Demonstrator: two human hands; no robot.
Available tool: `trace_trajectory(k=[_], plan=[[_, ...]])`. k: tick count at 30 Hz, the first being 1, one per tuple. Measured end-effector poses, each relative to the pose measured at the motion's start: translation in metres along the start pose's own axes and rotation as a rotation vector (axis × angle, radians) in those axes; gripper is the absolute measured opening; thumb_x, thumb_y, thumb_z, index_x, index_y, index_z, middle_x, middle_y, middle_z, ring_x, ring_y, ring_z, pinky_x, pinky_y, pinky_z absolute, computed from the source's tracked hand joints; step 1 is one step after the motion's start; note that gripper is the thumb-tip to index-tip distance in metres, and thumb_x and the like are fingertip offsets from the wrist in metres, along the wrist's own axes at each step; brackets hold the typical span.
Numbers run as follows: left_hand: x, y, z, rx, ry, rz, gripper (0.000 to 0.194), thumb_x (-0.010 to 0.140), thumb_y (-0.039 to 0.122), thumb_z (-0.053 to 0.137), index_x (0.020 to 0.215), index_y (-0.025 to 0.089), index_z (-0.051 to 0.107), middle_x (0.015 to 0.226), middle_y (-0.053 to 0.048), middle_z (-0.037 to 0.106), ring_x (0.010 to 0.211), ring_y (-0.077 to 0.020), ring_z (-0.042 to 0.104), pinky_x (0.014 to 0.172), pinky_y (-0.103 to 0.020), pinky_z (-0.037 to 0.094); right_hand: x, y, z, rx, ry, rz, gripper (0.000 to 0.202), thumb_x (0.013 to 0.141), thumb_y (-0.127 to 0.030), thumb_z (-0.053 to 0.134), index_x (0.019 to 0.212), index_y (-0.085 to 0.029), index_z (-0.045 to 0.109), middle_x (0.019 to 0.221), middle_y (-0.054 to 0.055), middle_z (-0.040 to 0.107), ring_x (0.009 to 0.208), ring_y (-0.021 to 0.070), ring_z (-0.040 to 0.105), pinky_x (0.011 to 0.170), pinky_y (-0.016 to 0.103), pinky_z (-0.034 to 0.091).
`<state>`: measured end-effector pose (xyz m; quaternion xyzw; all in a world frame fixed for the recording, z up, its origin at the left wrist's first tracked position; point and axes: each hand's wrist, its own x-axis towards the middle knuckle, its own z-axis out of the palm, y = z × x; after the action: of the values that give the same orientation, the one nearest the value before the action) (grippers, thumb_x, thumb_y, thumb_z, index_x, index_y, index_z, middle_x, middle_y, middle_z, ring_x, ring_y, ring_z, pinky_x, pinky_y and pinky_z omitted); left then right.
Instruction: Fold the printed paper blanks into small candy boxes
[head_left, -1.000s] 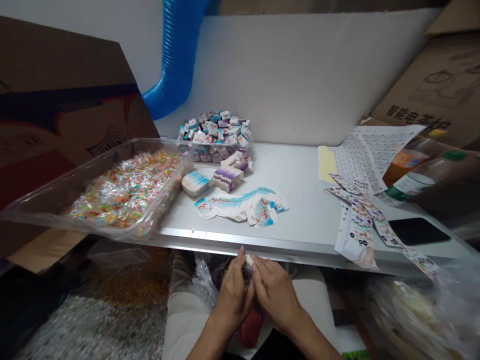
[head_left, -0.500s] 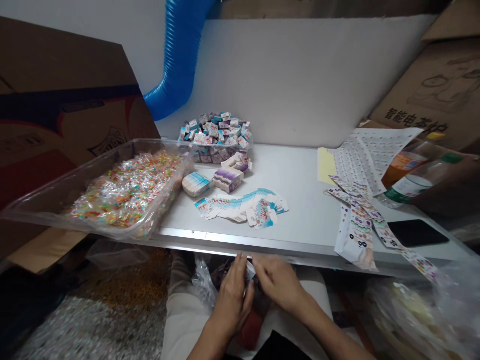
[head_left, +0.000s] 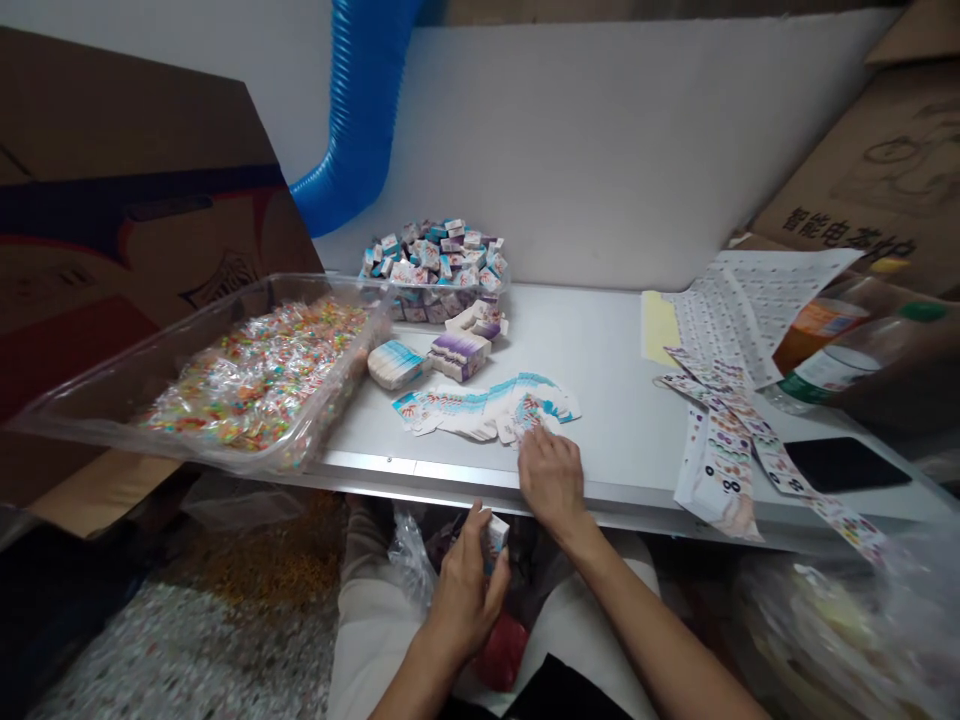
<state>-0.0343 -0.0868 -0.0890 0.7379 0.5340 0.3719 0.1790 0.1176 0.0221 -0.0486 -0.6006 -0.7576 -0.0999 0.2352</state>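
Observation:
Over my lap, my left hand grips a small white and blue box between thumb and fingers. My right hand reaches over the table edge, fingers curled down onto the near end of a fanned row of flattened cartons. Its fingertips are closed on one flat carton, partly hidden beneath them. Behind the row lie a blue-banded stack of flat cartons and a purple-banded stack. Farther back, a clear tub is heaped with small folded boxes.
On the left, a clear tray of wrapped colourful candy overhangs the table edge, beside a large cardboard box. At right lie sticker strips, printed sheets, a black phone and a green-capped bottle.
My right hand has left the box at my left hand and moved up and forward onto the flat cartons. My left hand stays over my lap with the small box.

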Motion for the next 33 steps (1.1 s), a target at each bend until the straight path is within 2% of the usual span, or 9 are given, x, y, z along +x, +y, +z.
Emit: trace_trajectory(k=[5,8,10,12,15,17,21,27,33], plan=[[0.010,0.013,-0.010,0.160,0.116,0.080,0.075,0.082,0.036,0.060,0.140,0.013,0.019,0.132,-0.020,0.046,0.119,-0.0299,0.048,0.094,-0.046,0.046,-0.007,0.006,-0.050,0.229,0.236,0.046,0.031,0.090,-0.020,0.041,0.114,-0.015,0.060,0.122,0.014,0.060,0.112,0.0254,0.052,0.096,0.042,0.034],[0.023,0.027,-0.022,0.203,0.251,0.091,0.084,0.081,0.037,0.061,0.142,0.010,0.011,0.140,-0.023,0.034,0.129,-0.0335,0.035,0.101,-0.051,0.038,-0.019,-0.010,-0.076,0.589,-0.013,0.080,0.027,0.091,-0.026,0.041,0.099,-0.019,0.066,0.099,0.007,0.068,0.094,0.0208,0.059,0.083,0.032,0.043],[0.030,0.031,-0.026,0.199,0.201,0.111,0.074,0.085,0.030,0.056,0.142,0.011,0.013,0.137,-0.020,0.039,0.127,-0.0317,0.037,0.100,-0.050,0.038,-0.027,-0.021,-0.082,0.787,-0.276,0.157,0.031,0.091,-0.031,0.039,0.081,-0.019,0.066,0.078,0.003,0.067,0.075,0.0174,0.060,0.067,0.027,0.044],[0.033,0.029,-0.028,0.173,0.103,0.131,0.063,0.087,0.023,0.050,0.140,0.013,0.019,0.129,-0.017,0.048,0.120,-0.0284,0.045,0.098,-0.047,0.042,-0.032,-0.025,-0.079,0.935,-0.462,0.237,0.033,0.090,-0.034,0.040,0.071,-0.018,0.062,0.067,0.001,0.061,0.065,0.0151,0.056,0.059,0.024,0.042],[0.029,0.021,-0.027,0.152,-0.002,0.145,0.063,0.084,0.017,0.049,0.139,0.012,0.019,0.129,-0.018,0.047,0.120,-0.0277,0.044,0.098,-0.046,0.042,-0.032,-0.021,-0.069,1.151,-0.618,0.294,0.021,0.085,-0.033,0.047,0.083,-0.018,0.061,0.067,-0.001,0.059,0.065,0.0139,0.055,0.061,0.023,0.042],[0.026,0.017,-0.028,0.157,-0.076,0.156,0.069,0.080,0.016,0.051,0.140,0.011,0.017,0.134,-0.018,0.043,0.124,-0.0291,0.041,0.099,-0.047,0.041,-0.029,-0.016,-0.064,1.222,-0.672,0.277,0.016,0.082,-0.030,0.051,0.088,-0.017,0.060,0.068,-0.002,0.058,0.064,0.0126,0.054,0.060,0.023,0.041],[0.025,0.014,-0.032,0.151,-0.219,0.168,0.073,0.074,0.014,0.053,0.139,0.013,0.021,0.136,-0.017,0.041,0.126,-0.0299,0.039,0.100,-0.047,0.041,-0.026,-0.007,-0.057,1.127,-0.739,0.207,0.013,0.075,-0.024,0.056,0.065,-0.016,0.053,0.058,-0.005,0.047,0.054,0.0088,0.043,0.051,0.020,0.034],[0.027,0.013,-0.033,0.097,-0.276,0.239,0.069,0.074,0.011,0.051,0.137,0.014,0.024,0.134,-0.015,0.045,0.125,-0.0270,0.042,0.101,-0.047,0.040,-0.027,-0.011,-0.048,1.122,-0.792,0.177,0.007,0.066,-0.012,0.050,0.066,-0.015,0.056,0.059,-0.004,0.051,0.055,0.0083,0.043,0.050,0.018,0.034],[0.023,0.002,-0.029,0.054,-0.252,0.199,0.066,0.082,0.018,0.052,0.140,0.017,0.019,0.138,-0.016,0.040,0.127,-0.0268,0.038,0.103,-0.050,0.035,-0.027,-0.013,-0.045,1.158,-0.880,0.247,0.007,0.070,-0.015,0.048,0.068,-0.015,0.055,0.060,-0.003,0.054,0.051,0.0091,0.049,0.048,0.018,0.038]])
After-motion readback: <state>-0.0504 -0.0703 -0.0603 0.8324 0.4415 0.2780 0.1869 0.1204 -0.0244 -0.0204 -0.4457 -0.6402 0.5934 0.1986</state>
